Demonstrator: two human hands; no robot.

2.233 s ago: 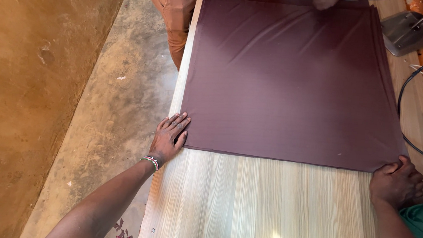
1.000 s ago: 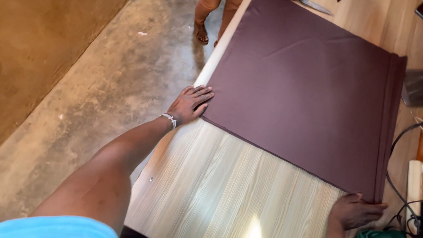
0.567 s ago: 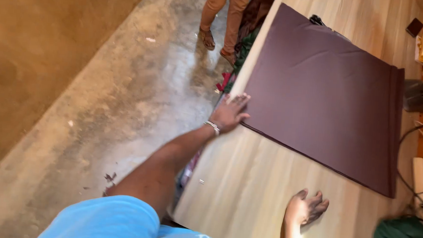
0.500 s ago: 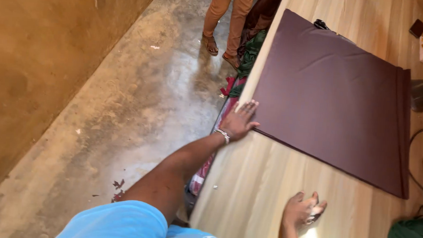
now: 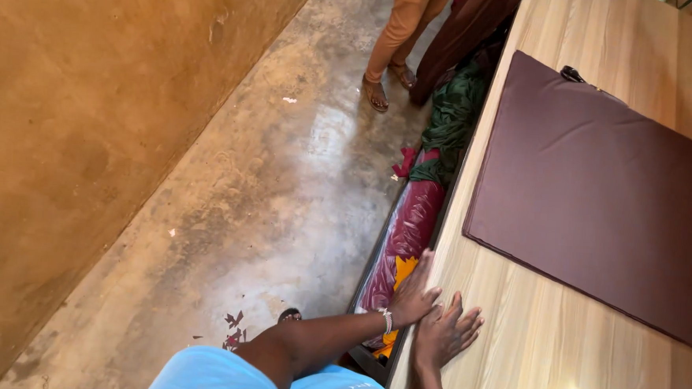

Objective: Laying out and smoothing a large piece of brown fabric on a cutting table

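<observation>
left hand (image 5: 415, 291) – open, flat on table edge (image 5: 437, 254) | right hand (image 5: 445, 334) – open, palm down, just beside | maroon cloth (image 5: 598, 200) – folded flat, apart, beyond both hands

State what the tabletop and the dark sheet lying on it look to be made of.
Tabletop: probably laminate or veneered board; pale printed-looking wood grain, smooth with a slight sheen. Dark sheet: maroon woven fabric, matte, with soft creases and a folded, layered edge.
</observation>
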